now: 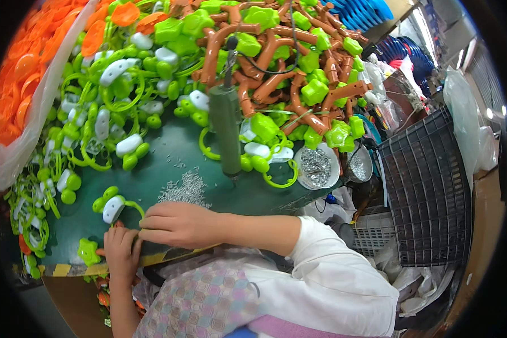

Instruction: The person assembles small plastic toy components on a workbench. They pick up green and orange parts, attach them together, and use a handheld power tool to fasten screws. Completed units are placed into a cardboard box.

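My left hand is closed at the table's near edge around a brown plastic branch piece, most of it hidden by the fingers. A green star-shaped part sits at that piece's left end. Meeting it from the right, my right hand has its fingers pressed together against the left fingertips; what they pinch is hidden. Just beyond both hands lies a white and green plastic piece with a green ring, which runs toward the right fingers. A pile of small silver screws lies past my right hand.
A dark green electric screwdriver hangs upright over the table. Brown branches with green stars heap at the back, green-and-white ring pieces at left, orange parts beyond. Tubs of screws and a black crate stand right.
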Action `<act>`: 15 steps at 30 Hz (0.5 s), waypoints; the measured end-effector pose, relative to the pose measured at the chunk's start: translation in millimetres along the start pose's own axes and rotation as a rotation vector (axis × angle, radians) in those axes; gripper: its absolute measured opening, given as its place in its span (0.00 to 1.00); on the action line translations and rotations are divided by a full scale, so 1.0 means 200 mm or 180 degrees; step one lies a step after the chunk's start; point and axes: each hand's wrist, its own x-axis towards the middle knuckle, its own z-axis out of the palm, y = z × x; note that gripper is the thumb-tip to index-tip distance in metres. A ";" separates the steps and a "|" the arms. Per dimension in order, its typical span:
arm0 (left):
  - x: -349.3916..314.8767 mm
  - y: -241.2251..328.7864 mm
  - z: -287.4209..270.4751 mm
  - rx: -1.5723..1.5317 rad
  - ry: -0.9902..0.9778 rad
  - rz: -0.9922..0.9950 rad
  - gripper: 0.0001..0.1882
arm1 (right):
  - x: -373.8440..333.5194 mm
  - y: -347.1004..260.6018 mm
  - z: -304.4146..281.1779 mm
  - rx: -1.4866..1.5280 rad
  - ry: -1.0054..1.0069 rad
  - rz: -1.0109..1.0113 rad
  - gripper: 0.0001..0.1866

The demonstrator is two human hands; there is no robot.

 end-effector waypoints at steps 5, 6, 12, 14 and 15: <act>0.02 0.02 0.01 -0.0119 0.0160 -0.0041 0.13 | -0.20 0.08 -0.66 -0.1598 0.1388 0.1069 0.18; 0.01 0.02 0.00 -0.0084 0.0161 -0.0073 0.13 | -0.22 0.10 -0.79 -0.1925 0.1745 0.1200 0.17; 0.01 0.04 0.00 -0.0088 0.0185 -0.0155 0.12 | -0.57 0.15 -1.37 -0.3713 0.3126 0.1850 0.25; 0.01 0.04 0.00 -0.0138 0.0125 -0.0217 0.13 | -0.65 0.24 -1.50 -0.2874 0.3545 0.2377 0.26; 0.01 0.04 0.00 -0.0166 0.0090 -0.0256 0.13 | -0.68 0.27 -1.56 -0.2434 0.3036 0.2930 0.26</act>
